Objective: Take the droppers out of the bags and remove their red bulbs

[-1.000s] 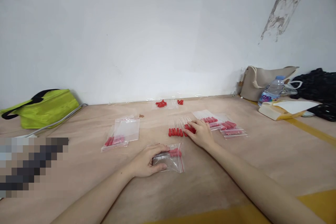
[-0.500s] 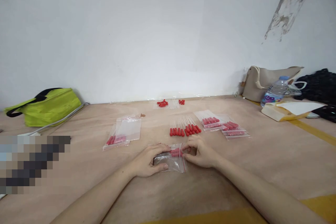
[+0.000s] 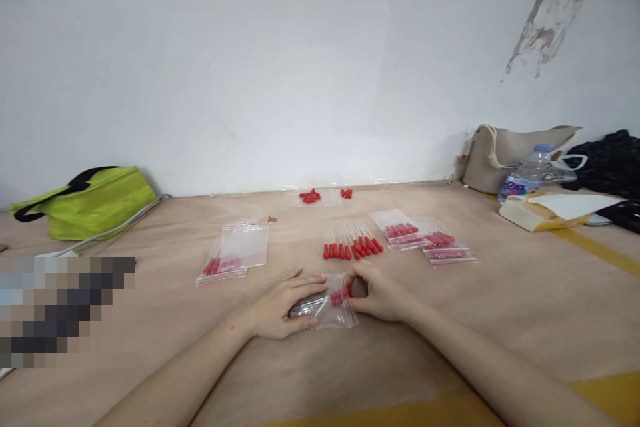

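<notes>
A clear zip bag (image 3: 333, 318) with a red seal line lies flat in front of me, its mouth facing right. Inside it are several droppers with red rubber bulbs (image 3: 336, 298), their thin clear stems pointing left. My left hand (image 3: 285, 307) rests on the bag's left part, fingers stretched out and thumb apart. At the mouth, my right hand (image 3: 376, 290) is closed in a pinch around the bulb ends; the fingertips are partly hidden. Just beyond the hands, loose red-bulbed droppers (image 3: 353, 249) lie in a row, stems pointing away.
Filled zip bags (image 3: 450, 253) lie at right, with more zip bags (image 3: 245, 245) at left. Small red bulbs (image 3: 310, 196) lie near the wall. A lime-green bag (image 3: 100, 203) stands at left. At right are a water bottle (image 3: 527, 173), a beige bag (image 3: 493, 160) and an opened carton (image 3: 533, 213).
The red bulbs in the bag have shifted slightly to the right and down, beside my right fingers. The bag's mouth has moved a little right. My left hand has barely moved.
</notes>
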Action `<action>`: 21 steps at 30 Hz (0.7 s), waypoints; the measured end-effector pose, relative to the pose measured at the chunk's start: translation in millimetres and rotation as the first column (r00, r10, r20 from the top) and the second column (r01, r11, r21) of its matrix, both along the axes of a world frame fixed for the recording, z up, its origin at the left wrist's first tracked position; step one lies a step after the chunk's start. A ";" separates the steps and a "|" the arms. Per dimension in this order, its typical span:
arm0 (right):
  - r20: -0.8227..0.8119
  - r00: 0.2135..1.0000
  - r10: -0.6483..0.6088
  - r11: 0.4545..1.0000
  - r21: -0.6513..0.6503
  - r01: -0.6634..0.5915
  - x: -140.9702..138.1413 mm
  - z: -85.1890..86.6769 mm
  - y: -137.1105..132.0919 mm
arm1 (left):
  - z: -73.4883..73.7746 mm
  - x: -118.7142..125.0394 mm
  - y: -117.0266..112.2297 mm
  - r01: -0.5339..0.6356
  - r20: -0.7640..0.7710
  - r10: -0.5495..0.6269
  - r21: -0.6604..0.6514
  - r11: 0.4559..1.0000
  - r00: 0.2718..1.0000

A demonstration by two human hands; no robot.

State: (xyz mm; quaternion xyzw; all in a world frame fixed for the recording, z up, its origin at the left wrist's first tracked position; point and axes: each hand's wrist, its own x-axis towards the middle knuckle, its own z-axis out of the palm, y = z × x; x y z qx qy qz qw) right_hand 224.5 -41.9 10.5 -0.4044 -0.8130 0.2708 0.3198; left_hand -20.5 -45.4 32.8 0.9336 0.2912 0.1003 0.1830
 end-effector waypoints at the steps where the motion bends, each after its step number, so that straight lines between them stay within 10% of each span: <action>1: -0.030 0.999 0.010 0.998 -0.059 -0.012 0.9 -1.0 0.2 | 0.1 -0.4 0.2 0.004 -0.005 -0.004 0.000 1.000 1.000; 8: -0.190 0.979 0.080 0.945 -0.298 -0.135 5.3 -1.1 3.1 | -1.2 -0.9 0.6 -0.022 -0.023 0.022 0.014 1.000 0.999; 16: -0.419 0.908 -0.003 0.767 -0.584 -0.267 55.5 12.7 20.3 | -1.6 -1.8 0.3 -0.007 -0.038 0.008 0.018 1.000 0.999; 21: -0.524 0.813 -0.253 0.860 -0.507 -0.059 93.4 30.8 35.5 | 0.6 -1.6 -1.7 0.003 -0.054 0.000 0.043 0.999 0.999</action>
